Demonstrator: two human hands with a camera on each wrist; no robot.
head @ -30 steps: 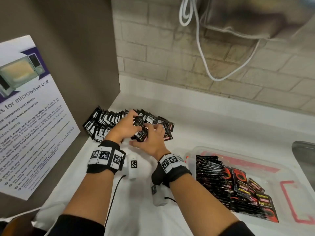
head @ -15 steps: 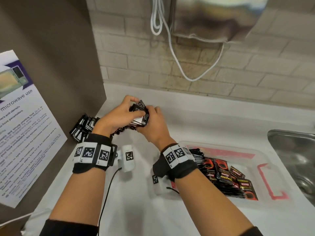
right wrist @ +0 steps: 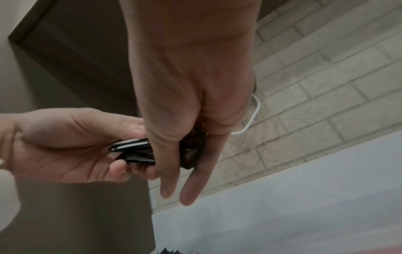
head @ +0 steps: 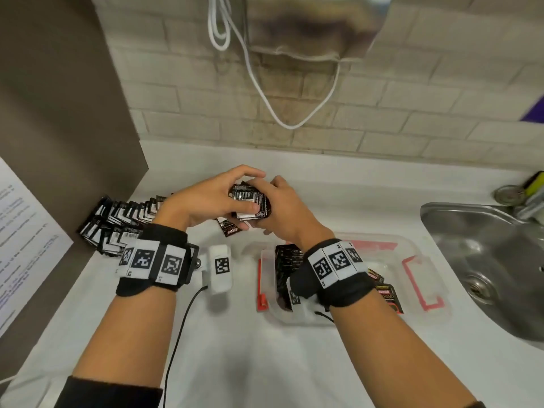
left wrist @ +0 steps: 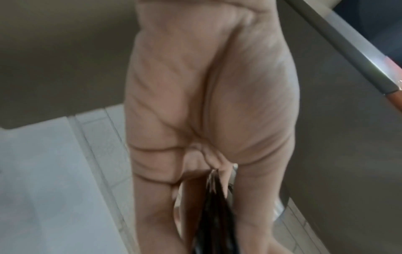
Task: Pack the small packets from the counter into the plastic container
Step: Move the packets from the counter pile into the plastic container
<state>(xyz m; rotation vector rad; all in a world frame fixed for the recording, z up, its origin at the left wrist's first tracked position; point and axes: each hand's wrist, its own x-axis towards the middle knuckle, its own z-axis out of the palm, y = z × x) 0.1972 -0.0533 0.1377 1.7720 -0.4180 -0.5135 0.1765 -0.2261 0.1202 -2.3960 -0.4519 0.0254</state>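
Observation:
Both hands hold one stack of small black packets (head: 249, 201) above the counter. My left hand (head: 215, 195) grips it from the left, thumb across its front. My right hand (head: 282, 207) holds it from the right. In the right wrist view the stack (right wrist: 135, 151) sits between both hands. In the left wrist view its dark edge (left wrist: 214, 206) shows past the palm. A loose packet (head: 231, 229) lies under the hands. More packets (head: 117, 222) are spread on the counter at the left. The clear plastic container (head: 412, 248) with red clips holds packets (head: 287, 260), partly hidden by my right wrist.
A steel sink (head: 485, 260) lies right of the container. A brown side wall (head: 59, 113) with a paper notice (head: 26, 248) bounds the left. A white cable (head: 265, 92) hangs on the brick wall. White counter (head: 265, 363) runs toward me.
Both hands lifted a stack of packets off the pile and carried it right, toward the container. The view swung right, showing more of the sink.

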